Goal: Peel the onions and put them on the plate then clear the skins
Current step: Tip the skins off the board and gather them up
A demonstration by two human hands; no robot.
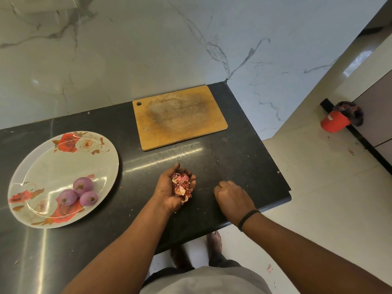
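While three peeled onions (78,193) sit together on the floral plate (42,166), the left hand (169,187) cups a heap of skins (182,184); the right hand (232,198) rests clenched on the black counter (233,158) beside it.

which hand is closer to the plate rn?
Left. The left hand, cupping onion skins, sits just right of the plate. The right hand rests further right, near the counter edge.
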